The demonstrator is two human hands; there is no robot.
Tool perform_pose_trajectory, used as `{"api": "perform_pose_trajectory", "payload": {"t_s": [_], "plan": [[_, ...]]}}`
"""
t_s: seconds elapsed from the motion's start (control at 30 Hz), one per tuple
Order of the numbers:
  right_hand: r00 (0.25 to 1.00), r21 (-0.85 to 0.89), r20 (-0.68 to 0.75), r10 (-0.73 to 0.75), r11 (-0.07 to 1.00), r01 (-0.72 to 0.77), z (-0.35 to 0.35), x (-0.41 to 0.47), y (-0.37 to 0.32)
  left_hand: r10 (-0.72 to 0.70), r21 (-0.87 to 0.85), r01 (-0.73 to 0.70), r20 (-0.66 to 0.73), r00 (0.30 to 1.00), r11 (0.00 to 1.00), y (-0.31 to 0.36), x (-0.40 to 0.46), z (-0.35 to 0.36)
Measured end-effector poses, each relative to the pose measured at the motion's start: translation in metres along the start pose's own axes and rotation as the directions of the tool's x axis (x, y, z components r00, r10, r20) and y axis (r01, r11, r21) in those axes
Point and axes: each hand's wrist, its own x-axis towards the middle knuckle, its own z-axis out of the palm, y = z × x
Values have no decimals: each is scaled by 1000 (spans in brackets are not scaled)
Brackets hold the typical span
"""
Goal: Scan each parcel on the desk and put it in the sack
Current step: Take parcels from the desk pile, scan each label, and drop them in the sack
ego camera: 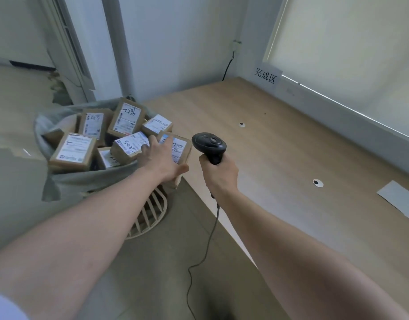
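A grey sack (60,181) stands on the floor left of the desk, filled with several brown cardboard parcels bearing white labels, among them one marked 5082 (127,146). My left hand (161,160) holds a labelled parcel (181,146) at the sack's right rim, thumb under its near edge and fingers spread over its top. My right hand (218,174) grips the handle of a black barcode scanner (209,144) just right of that parcel, above the desk's left edge. The scanner's cable hangs down toward the floor.
The wooden desk (291,158) runs along the right under a window with a drawn blind. On it lie a white sheet (399,199) at the right edge and two round cable holes. A paper sign (265,76) leans at the back. A slatted basket (150,213) holds the sack.
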Motion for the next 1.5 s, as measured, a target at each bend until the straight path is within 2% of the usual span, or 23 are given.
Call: {"api": "perform_pose_trajectory", "payload": {"t_s": [0.13,0.4,0.6,0.73,0.97,1.33,1.5], "plan": [[997,-3,40,-61,998,61,32,12,-28,-63,-41,62,-34,997,997,-29,18,-29],[958,15,208,-197,980,198,90,75,-52,-219,-82,208,-156,963,975,-61,69,-52],[933,24,332,-140,990,140,133,119,-51,-391,-107,377,-215,895,920,-93,104,-55],[921,10,356,-157,986,165,156,134,-61,-435,-104,423,-229,871,900,-116,124,-60],[941,-13,321,-105,993,115,209,139,-73,-412,-111,398,-183,893,911,-165,167,-58],[989,-46,144,-12,999,19,265,131,-67,-292,-170,273,-99,951,947,-207,213,-62],[993,-68,114,-2,998,10,269,131,-72,-275,-77,269,-84,958,960,-226,220,-65]]}}
